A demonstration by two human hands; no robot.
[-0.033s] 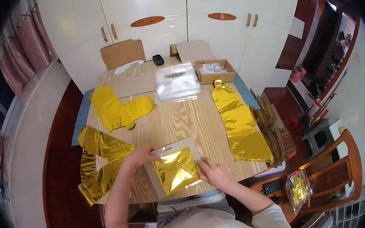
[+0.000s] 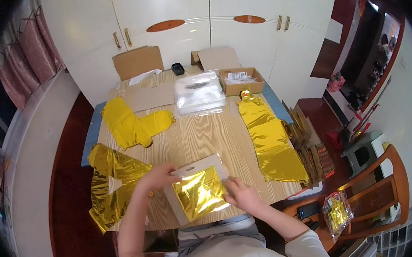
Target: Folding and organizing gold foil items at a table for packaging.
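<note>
Flat on the table's near edge lies a clear plastic bag (image 2: 199, 193) holding a folded gold foil balloon with a grey card behind it. My left hand (image 2: 158, 175) is at the bag's upper left edge, thumb and fingers closed on it. At the right edge, the bent fingers of my right hand (image 2: 241, 194) grip the bag's side; their tips are slightly blurred. Beside my left forearm is a crumpled gold foil balloon (image 2: 110, 181). Farther back lies a matte yellow foil balloon (image 2: 134, 125). A long shiny gold foil balloon (image 2: 271, 142) is spread at the right.
A stack of clear bags (image 2: 199, 95) lies at the back, beside an open cardboard box (image 2: 242, 87) and a flat card sheet (image 2: 149, 96). Folded cardboard (image 2: 314, 163) is piled at the table's right side. A wooden chair (image 2: 393, 190) holds a packed gold bag (image 2: 338, 212).
The fingertips of both hands have shifted slightly at the bag's edges. Light on the foil has changed, and the hang hole at the bag's top shows more plainly.
</note>
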